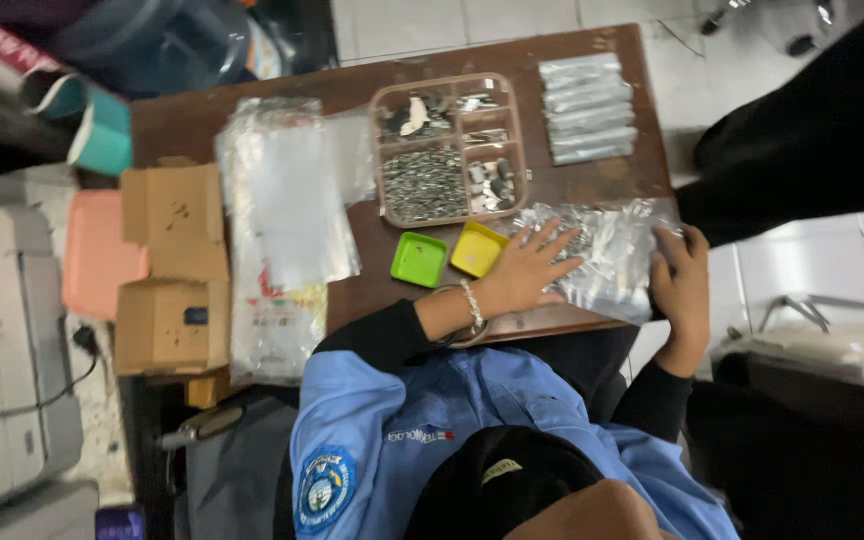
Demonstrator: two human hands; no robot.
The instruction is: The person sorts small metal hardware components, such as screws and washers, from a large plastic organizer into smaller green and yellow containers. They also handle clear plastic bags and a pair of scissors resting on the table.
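Note:
My left hand [530, 268], with a bracelet on the wrist, lies flat with fingers spread on a clear plastic bag [607, 250] that holds small metal parts. The bag rests at the near right of the brown table [192, 120]. My right hand [682, 290] grips the bag's right edge. Just left of my left hand sit a small yellow tray [478, 248] and a small green tray [419, 259]. Behind them stands a clear compartment box [447, 150] filled with small metal parts.
A stack of sealed silvery packets [587, 108] lies at the far right of the table. A pile of clear plastic bags [287, 210] covers the left side, beside cardboard boxes [172, 270] and a pink tray [92, 255]. A dark-clothed person [802, 140] stands at the right.

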